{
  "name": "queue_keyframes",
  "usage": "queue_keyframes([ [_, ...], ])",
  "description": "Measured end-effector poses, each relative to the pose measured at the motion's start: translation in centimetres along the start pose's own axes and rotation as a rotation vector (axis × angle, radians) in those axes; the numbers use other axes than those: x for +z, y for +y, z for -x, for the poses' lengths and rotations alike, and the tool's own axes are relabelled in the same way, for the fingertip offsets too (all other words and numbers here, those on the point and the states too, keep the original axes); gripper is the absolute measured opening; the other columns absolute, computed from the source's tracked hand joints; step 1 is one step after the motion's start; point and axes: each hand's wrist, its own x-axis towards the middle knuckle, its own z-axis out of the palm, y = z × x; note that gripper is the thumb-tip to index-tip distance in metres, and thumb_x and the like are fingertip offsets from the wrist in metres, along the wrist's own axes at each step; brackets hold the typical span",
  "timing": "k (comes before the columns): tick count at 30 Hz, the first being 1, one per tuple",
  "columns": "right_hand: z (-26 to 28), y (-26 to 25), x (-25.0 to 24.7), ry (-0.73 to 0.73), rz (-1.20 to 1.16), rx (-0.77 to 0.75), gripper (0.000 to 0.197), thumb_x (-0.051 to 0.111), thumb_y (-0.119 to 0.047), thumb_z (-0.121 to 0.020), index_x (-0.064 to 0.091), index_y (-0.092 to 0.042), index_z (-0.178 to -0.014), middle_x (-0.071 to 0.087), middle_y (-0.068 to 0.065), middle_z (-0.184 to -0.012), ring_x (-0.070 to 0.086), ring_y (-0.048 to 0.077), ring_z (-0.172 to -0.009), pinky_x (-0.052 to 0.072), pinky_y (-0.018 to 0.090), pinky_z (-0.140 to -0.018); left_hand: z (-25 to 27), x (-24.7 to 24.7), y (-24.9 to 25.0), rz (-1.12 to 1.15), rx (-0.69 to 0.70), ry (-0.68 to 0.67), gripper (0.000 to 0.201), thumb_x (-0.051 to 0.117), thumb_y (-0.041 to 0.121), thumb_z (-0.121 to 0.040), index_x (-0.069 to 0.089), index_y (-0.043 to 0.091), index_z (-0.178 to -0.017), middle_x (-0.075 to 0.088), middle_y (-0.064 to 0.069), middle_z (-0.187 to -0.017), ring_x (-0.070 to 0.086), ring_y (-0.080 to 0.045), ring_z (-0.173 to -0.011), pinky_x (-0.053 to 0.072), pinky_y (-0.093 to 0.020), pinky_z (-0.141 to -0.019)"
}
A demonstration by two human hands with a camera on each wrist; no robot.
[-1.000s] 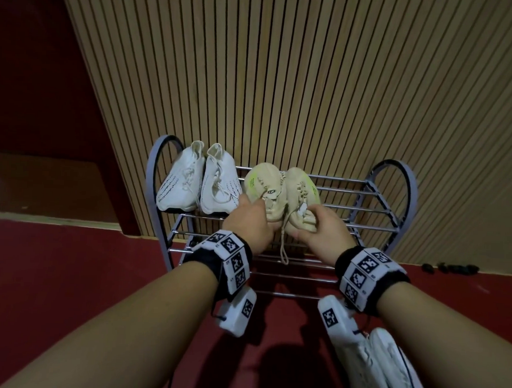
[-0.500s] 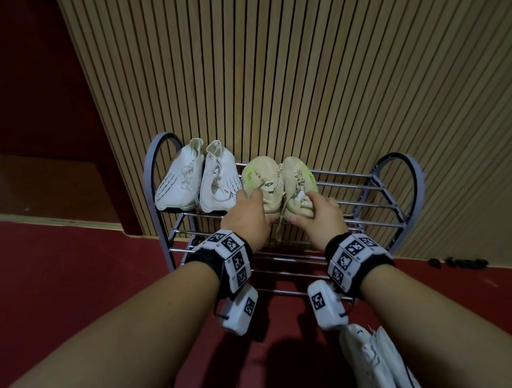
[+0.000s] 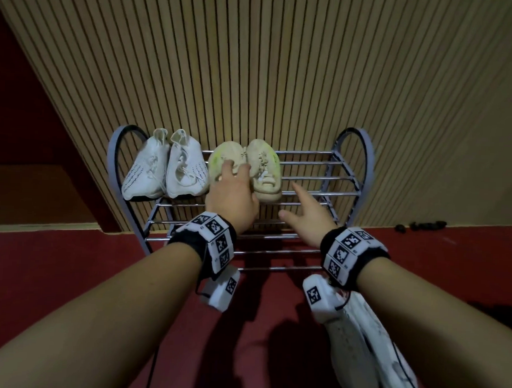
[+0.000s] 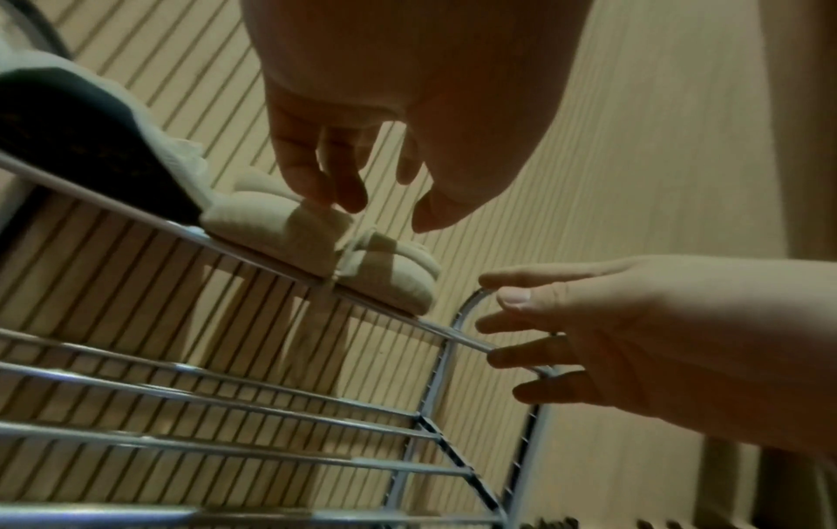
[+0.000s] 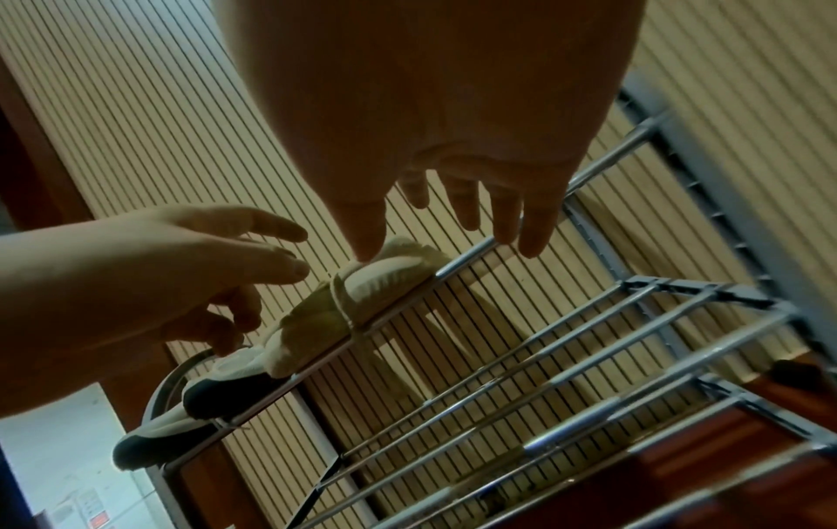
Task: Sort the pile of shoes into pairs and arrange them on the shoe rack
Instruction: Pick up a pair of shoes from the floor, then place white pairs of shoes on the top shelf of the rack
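1. The left hand (image 3: 233, 197) reaches over the beige pair (image 3: 245, 171) on the rack's top shelf, fingers loosely spread; its fingertips (image 4: 348, 195) sit just at the upper of the left beige shoe, and whether they touch it I cannot tell.
2. The right hand (image 3: 307, 217) hangs just right of that pair, fingers spread and straight, holding nothing, over the bare bars of the top shelf.
3. The rack (image 3: 307, 178) is a metal frame with arched ends and shelves of thin bars. Its top shelf carries two pairs side by side, toes toward the person: a white pair (image 3: 165, 167) at the left end, then the beige pair with green marks, the two pairs touching or nearly so. The right part of that shelf is bare bars.
4. A lace (image 5: 351, 315) from the beige pair hangs over the front bar.
5. On the floor (image 3: 57, 274), which is dark red, white shoes (image 3: 368, 348) lie under the right forearm, near the rack's foot.
6. Behind the rack stands a ribbed tan wall (image 3: 253, 63); a few small dark bits (image 3: 419, 225) lie at its base to the right.
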Motion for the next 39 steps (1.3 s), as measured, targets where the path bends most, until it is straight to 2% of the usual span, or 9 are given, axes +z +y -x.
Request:
queue_keyframes([
  [5, 4.2, 4.2, -3.1, 0.009, -0.014, 0.117, 0.077, 0.059, -0.038, -0.092, 0.015, -0.025, -0.154, 0.024, 0.000, -0.159, 0.032, 0.021, -0.141, 0.034, 0.034, -0.109, 3.6, 1.6, 6.5, -0.005, 0.180, -0.091, 0.047, 0.058, 0.029, -0.086, 0.045, 0.020, -0.129, 0.028, -0.006, -0.148, 0.061, -0.030, -0.101, 0.050, -0.037, -0.070],
  [10, 9.4, 9.6, -5.2, 0.015, -0.002, 0.173, 0.077, 0.063, -0.024, -0.090, 0.019, -0.019, -0.154, 0.030, 0.004, -0.155, 0.032, 0.021, -0.141, 0.029, 0.027, -0.108, 8.6, 7.1, 11.9, 0.060, 0.301, -0.308, 0.045, 0.057, 0.029, -0.084, 0.047, 0.020, -0.127, 0.029, -0.004, -0.145, 0.059, -0.032, -0.107, 0.053, -0.042, -0.077],
  [14, 12.3, 15.1, -5.6, 0.003, 0.036, 0.309, 0.078, 0.062, -0.025, -0.090, 0.016, -0.022, -0.153, 0.027, 0.008, -0.156, 0.033, 0.025, -0.140, 0.031, 0.030, -0.109, 12.3, 12.3, 13.9, 0.034, 0.336, -0.505, 0.048, 0.057, 0.031, -0.084, 0.045, 0.019, -0.129, 0.036, -0.005, -0.136, 0.054, -0.031, -0.113, 0.052, -0.044, -0.084],
  [21, 15.9, 23.6, -3.2, -0.167, 0.116, 0.524, 0.086, 0.065, -0.028, -0.082, 0.017, -0.022, -0.153, 0.021, 0.012, -0.158, 0.030, 0.032, -0.141, 0.034, 0.039, -0.112, 18.1, 20.2, 14.3, 0.098, 0.104, -0.748, 0.045, 0.053, 0.030, -0.087, 0.049, 0.021, -0.130, 0.043, -0.009, -0.130, 0.052, -0.034, -0.115, 0.046, -0.041, -0.097],
  [26, 18.7, 28.1, -1.0, -0.266, 0.196, 0.644, 0.072, 0.065, -0.032, -0.065, 0.040, -0.019, -0.131, 0.050, 0.014, -0.128, 0.053, 0.037, -0.115, 0.048, 0.044, -0.093, 22.3, 24.0, 13.1, 0.186, -0.027, -0.841, 0.052, 0.061, 0.023, -0.083, 0.049, 0.026, -0.133, 0.050, -0.009, -0.126, 0.059, -0.030, -0.108, 0.045, -0.027, -0.091],
  [28, 19.5, 29.1, -0.4, -0.303, 0.201, 0.674, 0.058, 0.063, -0.028, -0.069, 0.044, -0.017, -0.124, 0.057, 0.014, -0.121, 0.057, 0.035, -0.108, 0.050, 0.041, -0.090, 23.4, 25.2, 12.7, 0.214, -0.070, -0.890, 0.056, 0.061, 0.019, -0.082, 0.048, 0.025, -0.136, 0.060, -0.010, -0.119, 0.062, -0.026, -0.104, 0.047, -0.026, -0.085],
  [31, 20.7, 29.7, 0.1, -0.347, 0.204, 0.746, 0.060, 0.058, -0.030, -0.076, 0.042, -0.020, -0.134, 0.058, 0.012, -0.128, 0.058, 0.036, -0.112, 0.048, 0.037, -0.093, 24.3, 26.4, 12.5, 0.273, -0.119, -0.956, 0.056, 0.064, 0.018, -0.082, 0.051, 0.024, -0.136, 0.067, -0.010, -0.111, 0.065, -0.024, -0.098, 0.049, -0.027, -0.082],
  [36, 22.1, 31.1, 1.2, -0.363, 0.178, 0.773, 0.060, 0.062, -0.029, -0.085, 0.042, -0.018, -0.141, 0.051, 0.014, -0.137, 0.053, 0.032, -0.121, 0.044, 0.031, -0.097, 24.9, 27.4, 12.4, 0.376, -0.187, -1.066, 0.055, 0.061, 0.019, -0.086, 0.048, 0.021, -0.139, 0.057, -0.010, -0.133, 0.059, -0.025, -0.116, 0.043, -0.018, -0.083],
  [39, 22.3, 31.3, 2.0, -0.357, 0.128, 0.783, 0.062, 0.063, -0.031, -0.088, 0.040, -0.014, -0.143, 0.047, 0.014, -0.141, 0.051, 0.029, -0.123, 0.039, 0.026, -0.096, 25.0, 27.8, 12.3, 0.442, -0.208, -1.112, 0.067, 0.062, 0.029, -0.077, 0.046, 0.023, -0.142, 0.052, -0.014, -0.139, 0.056, -0.028, -0.121, 0.046, -0.025, -0.096],
])
